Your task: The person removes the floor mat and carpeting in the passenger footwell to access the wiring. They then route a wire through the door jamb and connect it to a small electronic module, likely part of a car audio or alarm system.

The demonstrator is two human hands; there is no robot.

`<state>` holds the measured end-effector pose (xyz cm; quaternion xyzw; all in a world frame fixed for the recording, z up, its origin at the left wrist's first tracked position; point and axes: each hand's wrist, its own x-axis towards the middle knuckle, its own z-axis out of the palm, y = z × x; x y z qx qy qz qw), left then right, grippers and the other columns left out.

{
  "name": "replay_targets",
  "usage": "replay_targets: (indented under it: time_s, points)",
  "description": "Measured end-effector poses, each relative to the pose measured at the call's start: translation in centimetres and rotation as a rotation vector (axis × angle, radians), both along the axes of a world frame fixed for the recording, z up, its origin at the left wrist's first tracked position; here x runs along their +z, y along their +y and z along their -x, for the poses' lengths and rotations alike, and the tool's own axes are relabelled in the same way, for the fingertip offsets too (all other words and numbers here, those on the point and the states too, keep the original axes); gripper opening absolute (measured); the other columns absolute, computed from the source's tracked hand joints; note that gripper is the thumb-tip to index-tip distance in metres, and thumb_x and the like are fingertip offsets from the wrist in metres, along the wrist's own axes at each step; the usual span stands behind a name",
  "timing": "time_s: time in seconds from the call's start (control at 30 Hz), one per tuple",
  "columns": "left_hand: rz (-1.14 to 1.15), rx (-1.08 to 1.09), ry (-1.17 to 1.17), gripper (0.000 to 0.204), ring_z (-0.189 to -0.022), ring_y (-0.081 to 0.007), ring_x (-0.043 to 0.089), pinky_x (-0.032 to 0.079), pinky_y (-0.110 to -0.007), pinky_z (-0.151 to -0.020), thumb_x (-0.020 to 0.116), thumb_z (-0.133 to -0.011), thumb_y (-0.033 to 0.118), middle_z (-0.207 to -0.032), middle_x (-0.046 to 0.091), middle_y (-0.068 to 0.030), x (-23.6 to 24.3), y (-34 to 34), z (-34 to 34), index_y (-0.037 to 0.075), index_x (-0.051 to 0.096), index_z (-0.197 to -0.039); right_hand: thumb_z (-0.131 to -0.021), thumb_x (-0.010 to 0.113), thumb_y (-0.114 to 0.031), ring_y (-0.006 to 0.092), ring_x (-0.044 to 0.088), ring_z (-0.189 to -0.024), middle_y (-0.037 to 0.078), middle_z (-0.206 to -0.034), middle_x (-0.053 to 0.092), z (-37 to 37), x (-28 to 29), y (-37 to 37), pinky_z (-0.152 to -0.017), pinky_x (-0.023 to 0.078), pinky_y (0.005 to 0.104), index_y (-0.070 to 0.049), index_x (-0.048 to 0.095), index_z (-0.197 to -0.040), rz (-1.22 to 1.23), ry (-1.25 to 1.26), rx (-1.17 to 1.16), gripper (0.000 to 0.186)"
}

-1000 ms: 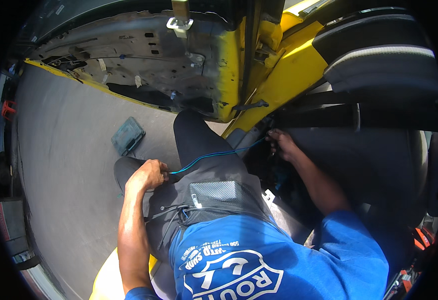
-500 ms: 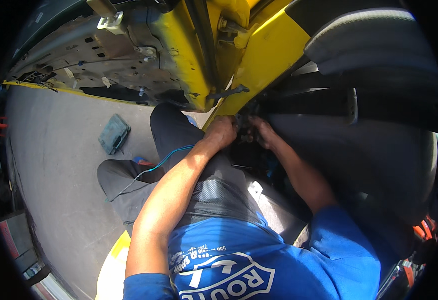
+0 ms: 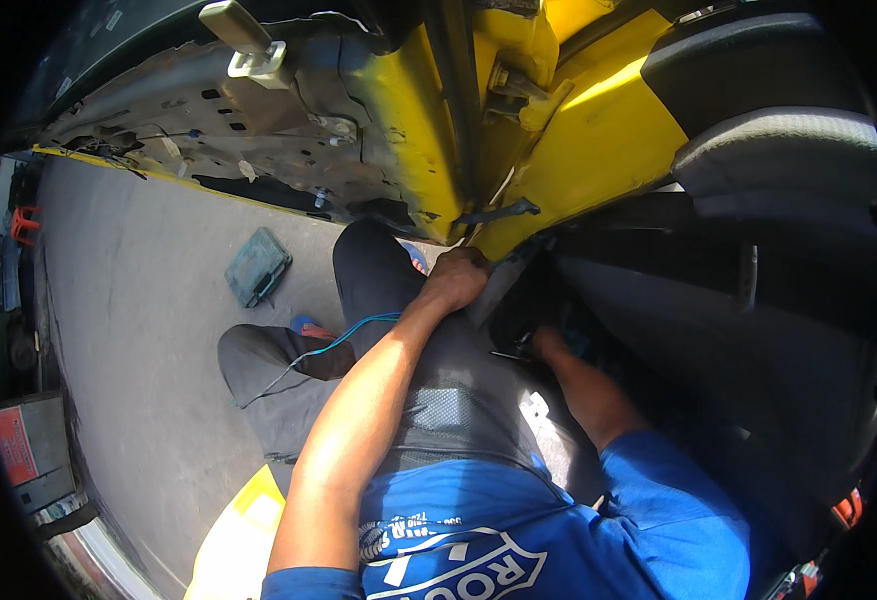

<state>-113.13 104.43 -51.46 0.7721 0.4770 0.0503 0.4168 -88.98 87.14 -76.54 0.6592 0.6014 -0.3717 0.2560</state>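
Observation:
My left hand (image 3: 459, 278) is closed, with curled fingers, at the lower end of the yellow door frame (image 3: 549, 190). What it holds is hidden under the fingers. Lower and to the right, my right hand (image 3: 551, 345) is in dark shadow beside my thigh. Its fingertips are close to a thin metal rod (image 3: 507, 355), perhaps a tool shaft, but I cannot tell whether they grip it. A teal and blue wire (image 3: 344, 334) crosses my leg and passes behind my left forearm.
A car door with its inner panel off (image 3: 279, 140) stands at the upper left, with a pale handle (image 3: 249, 45) on it. On the grey floor lies a teal case (image 3: 259, 267). A dark seat (image 3: 779, 150) is at the upper right, and a red-and-grey box (image 3: 29, 445) at the left.
My right hand has left the spot beside my left hand and moved down and back to the thin rod. My left hand remains near the frame. The whole view has shifted.

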Motion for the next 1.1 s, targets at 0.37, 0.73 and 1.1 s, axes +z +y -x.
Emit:
replay_targets:
  time_s: [0.37, 0.73, 1.1]
  points:
    - [0.483, 0.167, -0.007, 0.026, -0.064, -0.0204, 0.071, 0.058, -0.034, -0.061, 0.062, -0.098, 0.019, -0.084, 0.072, -0.0152, 6.6, -1.5, 1.3, -0.003, 0.071, -0.108, -0.087, 0.075, -0.026, 0.0347, 0.068, -0.117, 0.017, -0.124, 0.070, -0.9, -0.8, -0.6, -0.100, 0.055, 0.0413, -0.005, 0.072, -0.119, -0.044, 0.124, 0.026, 0.038]
    - [0.651, 0.307, -0.215, 0.018, -0.062, -0.0114, 0.059, 0.050, -0.025, -0.055, 0.063, -0.097, 0.011, -0.077, 0.064, -0.0030, 5.1, -1.3, 1.8, -0.001, 0.071, -0.109, -0.102, 0.061, -0.018, 0.0178, 0.061, -0.089, 0.006, -0.098, 0.059, -1.2, 26.7, 5.2, -0.073, 0.059, 0.0414, -0.009, 0.054, -0.139, 0.235, 0.951, -0.927, 0.039]
    - [0.455, 0.110, -0.074, 0.023, -0.058, -0.0108, 0.055, 0.047, -0.027, -0.054, 0.067, -0.094, 0.019, -0.073, 0.062, -0.0020, 5.7, -1.9, 1.6, 0.000, 0.076, -0.105, -0.106, 0.057, -0.020, 0.0142, 0.058, -0.105, 0.004, -0.126, 0.064, 3.8, 24.6, 5.9, -0.086, 0.050, 0.0343, -0.010, 0.056, -0.143, 0.188, 0.952, -0.805, 0.038]
